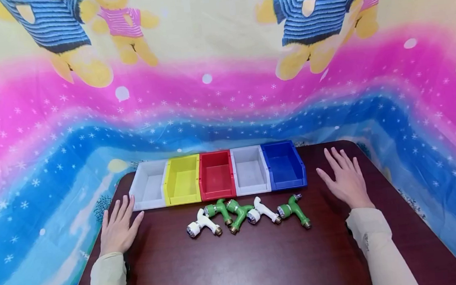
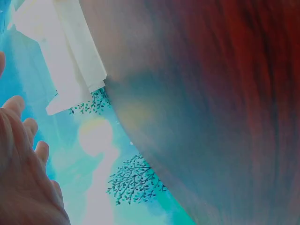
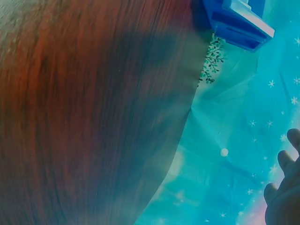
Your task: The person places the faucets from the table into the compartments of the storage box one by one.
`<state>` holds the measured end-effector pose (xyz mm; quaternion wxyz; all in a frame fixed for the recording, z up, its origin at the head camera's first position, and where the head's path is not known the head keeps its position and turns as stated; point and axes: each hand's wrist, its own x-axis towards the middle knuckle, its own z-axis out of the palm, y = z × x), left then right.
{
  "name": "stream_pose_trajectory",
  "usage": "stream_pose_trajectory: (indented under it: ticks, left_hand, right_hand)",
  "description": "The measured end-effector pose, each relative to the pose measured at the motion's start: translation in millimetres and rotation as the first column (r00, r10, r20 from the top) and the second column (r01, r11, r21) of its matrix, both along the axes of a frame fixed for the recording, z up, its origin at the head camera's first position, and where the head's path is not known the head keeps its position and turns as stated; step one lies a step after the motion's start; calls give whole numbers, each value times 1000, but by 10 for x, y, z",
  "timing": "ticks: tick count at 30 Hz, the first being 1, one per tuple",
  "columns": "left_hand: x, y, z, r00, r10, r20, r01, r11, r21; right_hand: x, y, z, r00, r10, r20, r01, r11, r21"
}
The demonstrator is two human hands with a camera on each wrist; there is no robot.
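My left hand (image 1: 117,229) is at the table's left side, fingers straight, beside the near corner of the left white bin. On the right side my right hand (image 1: 347,179) has its fingers spread, to the right of the blue bin (image 1: 285,167). Neither hand holds anything. Between them lie several taps in a loose row: a white tap (image 1: 204,223) at the left, a green tap (image 1: 219,210) and another green tap (image 1: 240,214) touching or close together, a second white tap (image 1: 263,212), and a green tap (image 1: 295,211) at the right.
Behind the taps stands a row of bins: a white bin (image 1: 149,184), a yellow bin (image 1: 182,179), a red bin (image 1: 216,175), another white bin (image 1: 250,170) and the blue one. The dark wooden table (image 1: 239,268) has a patterned cloth (image 1: 208,99) hanging around it.
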<state>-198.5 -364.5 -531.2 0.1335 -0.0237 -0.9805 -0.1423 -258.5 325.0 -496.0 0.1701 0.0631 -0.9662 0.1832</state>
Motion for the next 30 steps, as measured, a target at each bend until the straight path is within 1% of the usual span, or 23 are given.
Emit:
stream_pose_trajectory:
  ticks: [4, 8, 11, 14, 18, 22, 24, 28, 30]
  left_hand:
    - [-7, 51, 40, 1000, -11, -2, 11, 1000, -5]
    - [-57, 164, 77, 998, -57, -11, 56, 998, -20]
    - [-110, 331, 100, 994, -113, -1, 113, 993, -35]
    - [-146, 572, 129, 982, -185, 30, 186, 982, -36]
    - [-134, 937, 163, 954, -287, 84, 290, 957, -19]
    - [-51, 1285, 181, 920, -367, 134, 374, 927, -27]
    - [-14, 1428, 175, 902, -401, 158, 410, 912, -26]
    - [25, 1624, 111, 872, -454, 184, 468, 883, -36]
    - [31, 1681, 63, 864, -471, 177, 486, 872, -56]
  right_hand:
    - [-43, -46, -8, 1000, 3, 1, -3, 1000, 0]
    - [-137, -135, 4, 1000, 16, 15, -16, 1000, 3]
    - [-237, -217, 8, 999, 29, 39, -30, 1000, 10]
    - [-351, -302, 5, 997, 47, 60, -48, 999, 18]
    - [-510, -412, 9, 992, 72, 102, -76, 996, 38]
    - [-637, -522, 8, 984, 86, 159, -94, 994, 49]
    - [-696, -567, -2, 979, 87, 183, -97, 994, 46]
    - [-810, -640, -38, 967, 88, 238, -101, 994, 41]
    - [-856, -664, -68, 961, 93, 260, -106, 994, 39]
